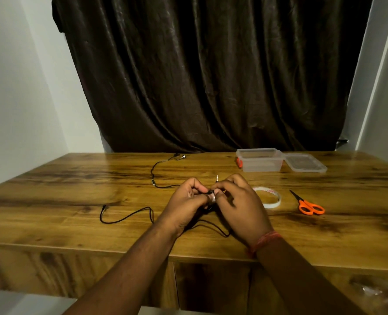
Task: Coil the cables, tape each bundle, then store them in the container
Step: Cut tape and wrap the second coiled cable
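Two bare forearms reach in from the near edge over a wooden desk (52,201); the right wrist carries a reddish thread band (265,241). The left hand (184,205) and the right hand (236,203) meet above the middle of the desk, fingers curled inward toward each other. Both pinch a small black cable bundle (209,193) between thumb and fingertips, and a short strip of pale tape (212,197) shows at the point where the two grips meet. A metal plug tip (217,178) stands up just behind the right fingers. Black cable (129,214) trails from under the hands: one loop lies on the desk to the left, ending in a small connector, and another loop runs below the right wrist. Just right of the right hand, partly hidden by it, a roll of white tape (272,198) lies flat on the desk. Further right, apart from the roll, orange-handled scissors (306,204) lie with blades pointing away to the left. Beyond the hands, a second black cable with earbuds (156,171) snakes toward the far edge. At the far right stands an open clear plastic container (260,160), its lid (305,163) lying beside it, touching; a small orange object (239,162) sits at its left side. A dark curtain (211,76) hangs behind the desk between pale walls.
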`<state>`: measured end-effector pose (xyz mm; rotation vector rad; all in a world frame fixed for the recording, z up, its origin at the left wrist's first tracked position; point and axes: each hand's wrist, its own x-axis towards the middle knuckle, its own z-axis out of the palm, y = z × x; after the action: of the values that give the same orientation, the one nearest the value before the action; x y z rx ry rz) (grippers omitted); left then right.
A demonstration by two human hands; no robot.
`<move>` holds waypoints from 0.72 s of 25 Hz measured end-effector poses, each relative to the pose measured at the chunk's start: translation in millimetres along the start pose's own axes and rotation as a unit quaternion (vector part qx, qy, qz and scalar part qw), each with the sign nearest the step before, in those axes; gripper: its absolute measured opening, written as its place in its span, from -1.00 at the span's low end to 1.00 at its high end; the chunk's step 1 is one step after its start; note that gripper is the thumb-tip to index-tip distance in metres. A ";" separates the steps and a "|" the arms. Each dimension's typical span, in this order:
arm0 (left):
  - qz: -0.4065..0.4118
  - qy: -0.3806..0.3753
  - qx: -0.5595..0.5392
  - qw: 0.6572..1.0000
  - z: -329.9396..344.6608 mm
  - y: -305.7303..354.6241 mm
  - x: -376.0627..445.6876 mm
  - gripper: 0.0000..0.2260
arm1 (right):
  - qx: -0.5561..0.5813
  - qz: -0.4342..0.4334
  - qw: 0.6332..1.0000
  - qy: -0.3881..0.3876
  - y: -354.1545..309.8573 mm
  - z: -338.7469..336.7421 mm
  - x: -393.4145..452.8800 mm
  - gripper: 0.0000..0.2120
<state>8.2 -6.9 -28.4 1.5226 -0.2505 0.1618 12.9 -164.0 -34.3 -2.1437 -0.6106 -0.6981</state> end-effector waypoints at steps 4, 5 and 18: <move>0.006 -0.016 0.007 1.000 2.8 3.3 -2.4 -0.80 | 0.057 0.011 0.998 -0.009 4.3 2.1 2.6 -0.90; 0.007 -0.016 0.009 1.000 3.2 4.0 -2.9 -0.80 | 0.073 0.019 0.997 -0.013 5.1 1.7 2.9 -0.91; 0.007 -0.002 0.018 1.000 7.4 9.7 -7.9 -0.80 | 0.254 0.100 0.961 -0.051 5.0 -0.2 2.8 -0.77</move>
<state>-2.3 -13.4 -20.9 1.5566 -0.2627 0.1759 18.0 -166.5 -34.9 -1.7329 -0.5477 -0.2794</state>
